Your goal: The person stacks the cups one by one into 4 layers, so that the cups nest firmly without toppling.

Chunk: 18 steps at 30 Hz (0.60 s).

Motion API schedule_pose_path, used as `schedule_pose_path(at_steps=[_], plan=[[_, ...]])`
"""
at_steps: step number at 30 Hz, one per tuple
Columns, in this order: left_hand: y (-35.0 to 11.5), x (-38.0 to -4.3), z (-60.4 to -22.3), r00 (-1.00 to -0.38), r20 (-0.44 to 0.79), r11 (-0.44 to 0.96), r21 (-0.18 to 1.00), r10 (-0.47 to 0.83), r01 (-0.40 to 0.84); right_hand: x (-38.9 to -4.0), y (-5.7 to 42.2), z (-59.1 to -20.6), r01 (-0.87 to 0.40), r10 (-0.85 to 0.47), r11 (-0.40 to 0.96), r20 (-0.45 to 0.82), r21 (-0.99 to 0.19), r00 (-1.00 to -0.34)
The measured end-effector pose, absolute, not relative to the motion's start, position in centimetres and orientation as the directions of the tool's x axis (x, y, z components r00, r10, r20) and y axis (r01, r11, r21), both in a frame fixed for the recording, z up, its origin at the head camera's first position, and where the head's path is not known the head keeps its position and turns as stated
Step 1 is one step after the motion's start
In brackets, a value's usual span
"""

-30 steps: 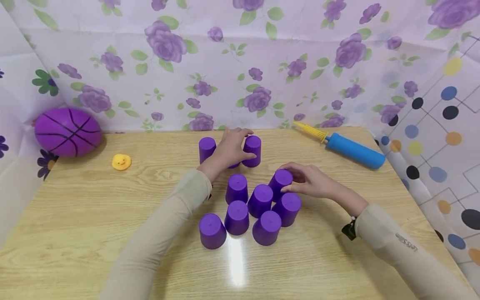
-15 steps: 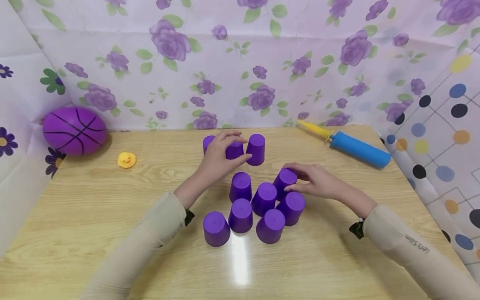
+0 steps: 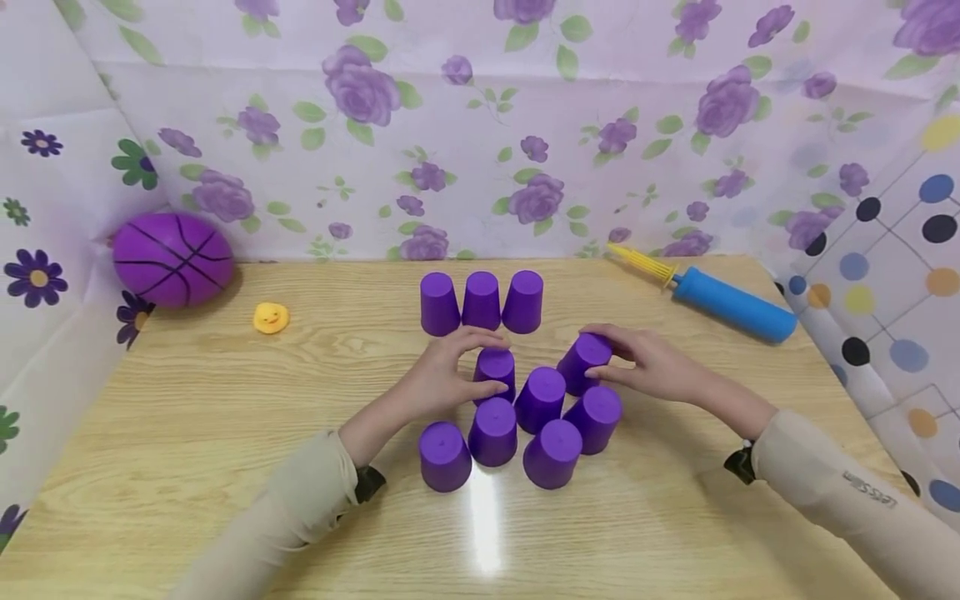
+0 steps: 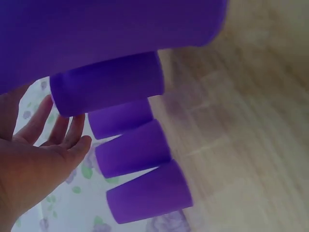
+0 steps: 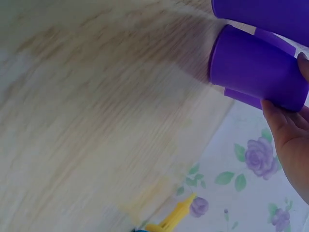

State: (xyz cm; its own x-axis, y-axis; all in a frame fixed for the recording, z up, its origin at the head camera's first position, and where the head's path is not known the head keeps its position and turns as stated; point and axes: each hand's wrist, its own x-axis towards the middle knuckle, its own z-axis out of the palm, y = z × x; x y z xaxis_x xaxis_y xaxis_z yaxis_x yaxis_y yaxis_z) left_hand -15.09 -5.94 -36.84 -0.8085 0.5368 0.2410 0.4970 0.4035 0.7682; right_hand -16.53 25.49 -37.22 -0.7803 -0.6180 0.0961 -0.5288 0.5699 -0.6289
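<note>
Several upside-down purple plastic cups stand on the wooden table. My left hand (image 3: 442, 379) is curled round a purple cup (image 3: 496, 367) in the middle, the thumb on its near side and the fingers behind it. In the left wrist view, fingertips overlap the lower edge of this cup (image 4: 108, 82) near its closed end. To the right, my right hand (image 3: 637, 362) grips another purple cup (image 3: 583, 363), which leans a little; the right wrist view shows thumb and fingers at the closed end of that cup (image 5: 260, 67).
Three cups stand in a row at the back, including a middle cup (image 3: 482, 302). Other cups, such as the front-left one (image 3: 445, 457), cluster nearer. A purple ball (image 3: 174, 260), a yellow toy duck (image 3: 271, 317) and a blue hand pump (image 3: 733, 305) lie around the table (image 3: 187, 433).
My left hand has come away from the three back cups toward me and round a cup in the nearer group. My right hand stays on its cup. The head view has shifted slightly.
</note>
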Motion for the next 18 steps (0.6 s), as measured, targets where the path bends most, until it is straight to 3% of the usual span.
schedule_pose_path(at_steps=[4,11,18], plan=[[-6.2,-15.3,-37.4,-0.813,0.228,0.396,0.783,0.535,0.48,-17.0,25.8,-36.4,-0.536,-0.619,0.585,0.092,-0.609,-0.78],[-5.9,-15.3,-37.7,-0.772,0.257,0.431,0.708,0.581,0.56,-18.6,26.2,-34.6,-0.559,-0.612,0.622,0.105,-0.549,-0.784],[-5.2,-15.5,-38.0,-0.811,0.244,0.411,0.763,0.532,0.499,-20.8,25.6,-33.1,-0.56,-0.594,0.635,0.127,-0.533,-0.794]])
